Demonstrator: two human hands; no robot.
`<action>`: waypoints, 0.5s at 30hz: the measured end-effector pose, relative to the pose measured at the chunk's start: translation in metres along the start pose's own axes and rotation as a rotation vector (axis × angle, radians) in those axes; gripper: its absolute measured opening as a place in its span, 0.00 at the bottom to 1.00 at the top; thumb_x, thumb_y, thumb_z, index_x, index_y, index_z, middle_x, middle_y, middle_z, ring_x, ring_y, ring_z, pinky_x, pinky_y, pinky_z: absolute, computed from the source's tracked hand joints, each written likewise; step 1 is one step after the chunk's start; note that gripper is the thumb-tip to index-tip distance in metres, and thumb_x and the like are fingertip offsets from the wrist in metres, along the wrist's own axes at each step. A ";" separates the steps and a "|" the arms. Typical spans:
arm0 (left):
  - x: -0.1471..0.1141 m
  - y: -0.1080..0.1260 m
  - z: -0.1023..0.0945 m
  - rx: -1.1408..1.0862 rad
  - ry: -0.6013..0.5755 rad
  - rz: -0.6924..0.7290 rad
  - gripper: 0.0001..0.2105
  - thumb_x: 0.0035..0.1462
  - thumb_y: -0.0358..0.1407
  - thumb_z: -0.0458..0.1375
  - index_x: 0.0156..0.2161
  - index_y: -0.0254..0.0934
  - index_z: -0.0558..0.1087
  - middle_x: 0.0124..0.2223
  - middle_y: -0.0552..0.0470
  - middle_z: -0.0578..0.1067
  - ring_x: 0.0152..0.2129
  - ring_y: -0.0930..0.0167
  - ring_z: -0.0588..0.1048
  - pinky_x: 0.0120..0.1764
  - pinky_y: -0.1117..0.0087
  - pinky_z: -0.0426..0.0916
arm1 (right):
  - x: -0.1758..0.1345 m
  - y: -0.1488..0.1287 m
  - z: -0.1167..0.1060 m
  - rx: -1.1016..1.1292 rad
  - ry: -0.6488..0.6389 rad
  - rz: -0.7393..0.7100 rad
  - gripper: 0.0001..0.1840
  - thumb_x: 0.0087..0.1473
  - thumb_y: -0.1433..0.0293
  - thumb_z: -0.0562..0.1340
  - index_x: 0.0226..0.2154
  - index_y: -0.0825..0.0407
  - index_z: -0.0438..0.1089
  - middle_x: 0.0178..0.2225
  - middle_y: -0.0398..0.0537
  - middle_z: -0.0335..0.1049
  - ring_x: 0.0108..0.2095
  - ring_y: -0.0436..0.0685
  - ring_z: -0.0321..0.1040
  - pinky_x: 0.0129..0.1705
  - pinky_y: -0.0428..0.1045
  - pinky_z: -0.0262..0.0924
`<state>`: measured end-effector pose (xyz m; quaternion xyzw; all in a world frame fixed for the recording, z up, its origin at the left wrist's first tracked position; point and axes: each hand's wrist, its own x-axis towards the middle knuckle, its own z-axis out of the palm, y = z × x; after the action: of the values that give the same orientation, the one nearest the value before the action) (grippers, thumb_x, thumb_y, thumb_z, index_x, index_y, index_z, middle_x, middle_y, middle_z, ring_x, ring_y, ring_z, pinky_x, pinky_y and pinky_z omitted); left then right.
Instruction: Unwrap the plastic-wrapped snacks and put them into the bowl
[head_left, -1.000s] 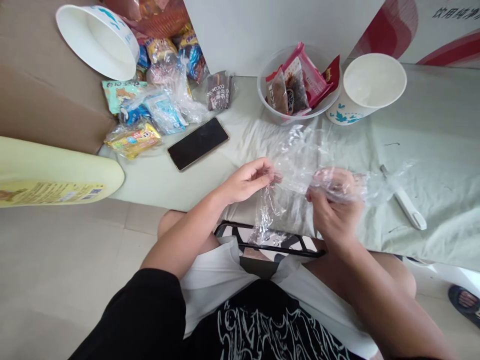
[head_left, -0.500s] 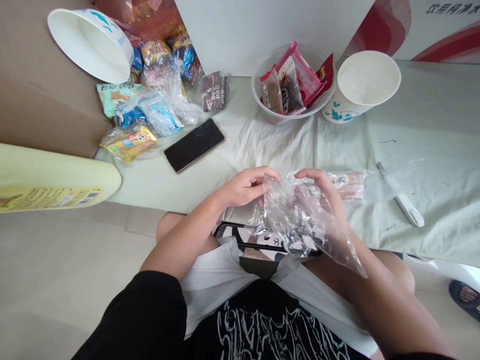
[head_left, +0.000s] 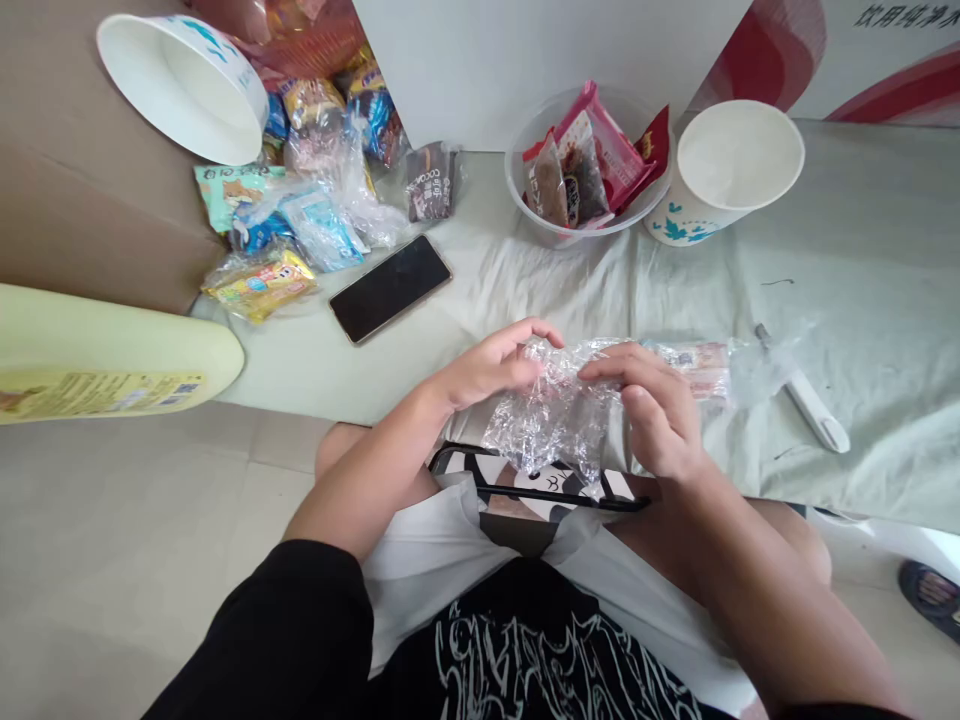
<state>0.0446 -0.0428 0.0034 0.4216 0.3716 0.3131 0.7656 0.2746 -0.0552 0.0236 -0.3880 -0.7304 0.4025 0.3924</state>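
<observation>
A crumpled clear plastic bag point(head_left: 551, 400) is bunched between my two hands, hanging down over the near edge of the cloth-covered surface. My left hand point(head_left: 502, 362) curves around its left side, thumb and forefinger on the film. From the right, my right hand point(head_left: 652, 395) rests its outstretched fingertips on the film, thumb held apart. Just beyond the right hand lies a clear package with pinkish printed contents point(head_left: 705, 365), partly hidden. A white-handled cutter-like tool point(head_left: 814, 405) lies farther right. Below the bag, a black-framed, panda-patterned item point(head_left: 540, 490) sits over my lap.
A phone point(head_left: 390, 290) and a pile of wrapped snacks point(head_left: 322, 210) lie at the left. Behind stand a clear bowl point(head_left: 517, 215) of snack packets, a paper cup point(head_left: 686, 215) and a white carton point(head_left: 480, 70). A yellow bottle point(head_left: 112, 350) juts in from the left.
The plastic bag has been gathered into a tighter bunch; its loose end no longer drapes over my right forearm. My right hand has turned, bringing its fingers over the film.
</observation>
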 end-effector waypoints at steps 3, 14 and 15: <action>-0.002 -0.002 0.003 0.114 0.017 0.028 0.25 0.53 0.38 0.70 0.53 0.41 0.65 0.34 0.55 0.79 0.29 0.73 0.80 0.33 0.74 0.69 | -0.004 0.005 0.008 -0.046 0.110 0.135 0.15 0.59 0.60 0.65 0.48 0.47 0.71 0.41 0.49 0.74 0.34 0.56 0.71 0.32 0.53 0.66; -0.005 0.006 0.003 0.028 0.118 0.054 0.37 0.47 0.38 0.73 0.60 0.40 0.64 0.38 0.51 0.82 0.35 0.69 0.81 0.39 0.69 0.74 | -0.004 0.010 0.020 0.249 -0.018 0.423 0.39 0.56 0.63 0.67 0.65 0.43 0.50 0.29 0.39 0.65 0.21 0.53 0.63 0.21 0.50 0.61; -0.004 0.006 0.003 0.045 0.098 0.022 0.35 0.47 0.39 0.73 0.59 0.38 0.66 0.39 0.50 0.82 0.35 0.68 0.81 0.40 0.68 0.74 | -0.004 0.009 0.019 0.279 -0.013 0.440 0.38 0.57 0.64 0.66 0.64 0.42 0.50 0.27 0.37 0.63 0.20 0.52 0.62 0.21 0.50 0.60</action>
<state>0.0440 -0.0445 0.0108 0.4269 0.4110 0.3331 0.7334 0.2617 -0.0606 0.0073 -0.4770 -0.5683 0.5775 0.3405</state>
